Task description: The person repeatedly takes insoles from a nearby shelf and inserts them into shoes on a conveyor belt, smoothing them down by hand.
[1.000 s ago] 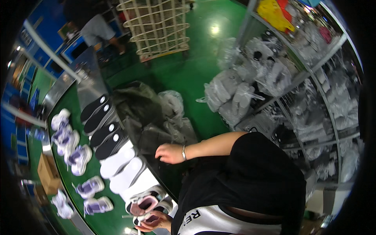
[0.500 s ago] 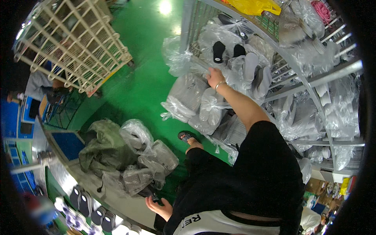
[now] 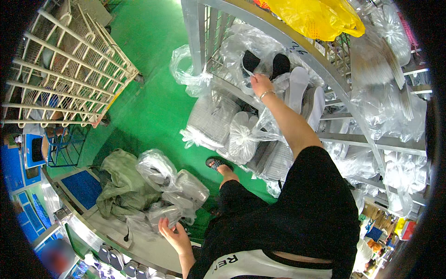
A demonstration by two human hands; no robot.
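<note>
My right hand (image 3: 262, 86) reaches into the metal rack (image 3: 195, 35) with its fingers pinched on the edge of a clear plastic bag (image 3: 244, 81). Two black insoles (image 3: 280, 66) show in the bag, just beyond my fingers. White insoles (image 3: 297, 87) stand to the right of that hand. Under the rack's front bar lie tied clear bags of grey insoles (image 3: 211, 118). My left hand (image 3: 175, 236) is low, its fingers loosely bent and apart. It is beside a clear plastic bag (image 3: 165, 215); whether it touches it I cannot tell.
A cream wire cage cart (image 3: 69, 69) stands at the far left on the green floor (image 3: 148, 93). A green sack (image 3: 123, 179) and more clear bags (image 3: 190, 186) are piled at the left. A yellow bag (image 3: 316, 18) lies on the rack's top. Shoes (image 3: 111, 255) line the lower left.
My right hand has moved from the rack's front bar to the bag with black insoles. My left hand has risen toward the pile of bags. The view has shifted closer to the rack.
</note>
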